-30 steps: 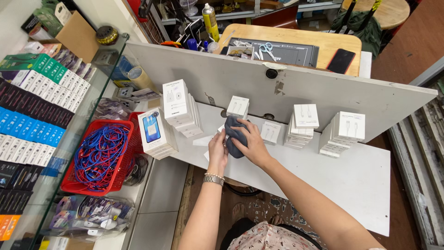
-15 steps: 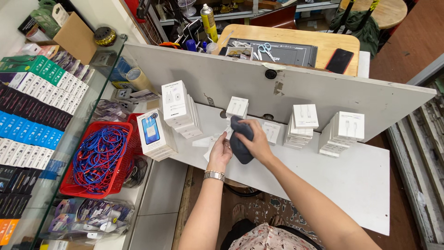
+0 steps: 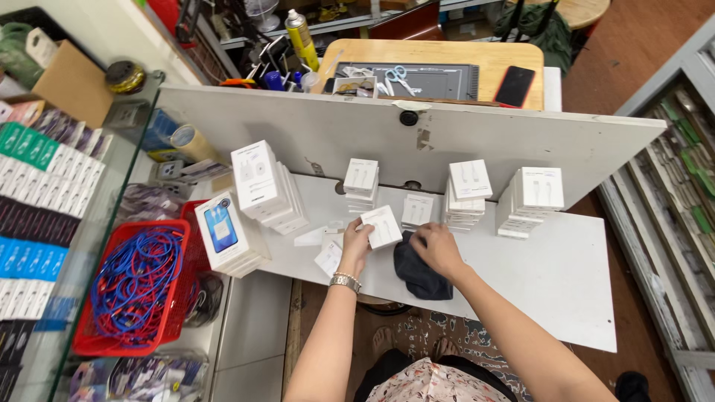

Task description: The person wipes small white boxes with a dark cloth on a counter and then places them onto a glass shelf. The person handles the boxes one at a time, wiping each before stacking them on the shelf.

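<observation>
Left hand [image 3: 356, 242] is pinching a small white box [image 3: 382, 226], long axis pointing two o'clock; right hand [image 3: 438, 249] is pressing spread fingers on a dark cloth [image 3: 419, 274] lying on the white surface [image 3: 551, 283].

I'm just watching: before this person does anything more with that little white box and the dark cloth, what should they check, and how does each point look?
1. Left hand grips the small white box: ok.
2. Right hand rests on the dark cloth: ok.
3. Cloth lies fully on the white table: ok.
4. Box stacks nearby stand upright: ok.
5. Box surface clean: cannot tell.
</observation>
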